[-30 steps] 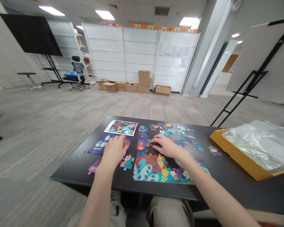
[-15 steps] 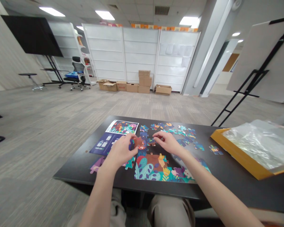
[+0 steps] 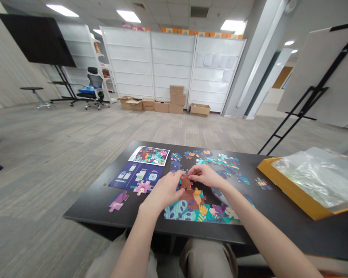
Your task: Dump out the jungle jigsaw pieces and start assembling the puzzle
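Observation:
A partly joined jigsaw puzzle (image 3: 188, 210) with leaves, flowers and a brown animal lies near the table's front edge. Over its upper left part, my left hand (image 3: 168, 190) grips a brown puzzle piece (image 3: 186, 183) between thumb and fingers. My right hand (image 3: 205, 176) meets it from the other side, thumb and fingertips pinched at the piece's upper edge. The hands hide part of the puzzle, so I cannot tell whether the piece is joined. Left of my left hand lie a pink puzzle piece (image 3: 142, 187) and a purple puzzle piece (image 3: 118, 201).
A picture card (image 3: 149, 155) and a dark blue leaflet (image 3: 127, 178) lie on the black table (image 3: 92, 197), at left. Several loose pieces (image 3: 226, 170) spread across the back. On the right stands a yellow box (image 3: 292, 193) with clear plastic inside.
My left hand has moved right with the brown piece, from beside the leaflet to over the puzzle. The pink piece now shows. My right hand's fingers have closed in at the piece.

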Available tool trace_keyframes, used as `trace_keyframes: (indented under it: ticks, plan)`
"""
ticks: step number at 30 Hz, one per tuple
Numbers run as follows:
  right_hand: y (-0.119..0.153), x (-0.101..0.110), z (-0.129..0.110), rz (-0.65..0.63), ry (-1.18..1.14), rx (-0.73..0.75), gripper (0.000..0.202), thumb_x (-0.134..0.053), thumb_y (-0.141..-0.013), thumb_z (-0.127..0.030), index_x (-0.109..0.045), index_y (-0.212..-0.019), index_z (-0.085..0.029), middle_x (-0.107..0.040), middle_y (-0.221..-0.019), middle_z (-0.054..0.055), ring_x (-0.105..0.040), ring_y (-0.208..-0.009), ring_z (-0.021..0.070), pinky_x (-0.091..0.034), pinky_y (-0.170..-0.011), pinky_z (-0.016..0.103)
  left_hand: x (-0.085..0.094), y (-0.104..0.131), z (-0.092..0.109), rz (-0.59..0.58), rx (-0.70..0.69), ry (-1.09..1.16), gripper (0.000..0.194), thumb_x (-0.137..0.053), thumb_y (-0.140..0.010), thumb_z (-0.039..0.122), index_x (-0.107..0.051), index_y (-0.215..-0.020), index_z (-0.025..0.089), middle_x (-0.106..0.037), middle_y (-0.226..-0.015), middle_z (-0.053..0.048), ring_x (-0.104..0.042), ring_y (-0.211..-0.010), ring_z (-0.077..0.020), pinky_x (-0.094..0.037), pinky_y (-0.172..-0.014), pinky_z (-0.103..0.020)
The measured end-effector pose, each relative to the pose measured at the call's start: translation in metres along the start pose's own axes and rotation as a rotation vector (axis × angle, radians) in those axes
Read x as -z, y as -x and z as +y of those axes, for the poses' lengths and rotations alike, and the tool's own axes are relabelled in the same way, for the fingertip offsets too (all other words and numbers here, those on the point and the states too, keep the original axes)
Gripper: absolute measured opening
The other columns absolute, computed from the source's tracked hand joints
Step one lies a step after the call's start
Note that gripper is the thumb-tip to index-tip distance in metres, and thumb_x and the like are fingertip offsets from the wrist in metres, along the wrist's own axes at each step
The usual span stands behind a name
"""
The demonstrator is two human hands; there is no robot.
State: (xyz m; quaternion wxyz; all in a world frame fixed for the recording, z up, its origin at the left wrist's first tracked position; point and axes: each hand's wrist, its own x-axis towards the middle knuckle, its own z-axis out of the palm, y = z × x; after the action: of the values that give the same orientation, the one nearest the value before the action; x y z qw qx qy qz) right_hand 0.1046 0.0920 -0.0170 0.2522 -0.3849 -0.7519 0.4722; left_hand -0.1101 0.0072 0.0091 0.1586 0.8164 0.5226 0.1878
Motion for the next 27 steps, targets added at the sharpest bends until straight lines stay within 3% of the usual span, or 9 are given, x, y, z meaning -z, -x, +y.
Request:
trace_keyframes:
  ticks: [8, 15, 27]
  plan:
    - [-0.001, -0.002, 0.000, 0.048, 0.058, -0.044, 0.016, -0.074, -0.079, -0.033, -0.070, -0.080, -0.018, -0.074, -0.069, 0.002, -0.068, -0.065, 0.0154, -0.054, -0.065, 0.028, 0.002, 0.001, -0.008, -0.052, 0.026, -0.070, 0.038, -0.058, -0.093, 0.015, -0.056, -0.130, 0.023, -0.067, -0.127, -0.007, -0.060, -0.118, -0.0266, -0.048, -0.098, -0.037]
    - [-0.001, -0.003, 0.001, 0.062, 0.093, -0.069, 0.007, -0.070, -0.080, -0.024, -0.070, -0.079, -0.018, -0.074, -0.069, 0.002, -0.068, -0.064, 0.0151, -0.053, -0.065, 0.027, 0.002, 0.002, -0.014, -0.023, 0.028, -0.185, 0.035, -0.043, -0.097, 0.008, -0.063, -0.122, 0.020, -0.070, -0.120, -0.008, -0.061, -0.110, -0.0254, -0.048, -0.096, -0.037]
    - [-0.001, -0.003, 0.002, 0.099, 0.191, -0.043, 0.006, -0.069, -0.081, -0.023, -0.071, -0.079, -0.017, -0.074, -0.070, 0.003, -0.067, -0.064, 0.0148, -0.052, -0.062, 0.026, -0.002, 0.000, -0.014, -0.028, -0.055, -0.133, 0.039, -0.045, -0.092, 0.004, -0.076, -0.106, 0.023, -0.072, -0.118, -0.004, -0.062, -0.103, -0.0228, -0.049, -0.096, -0.036]
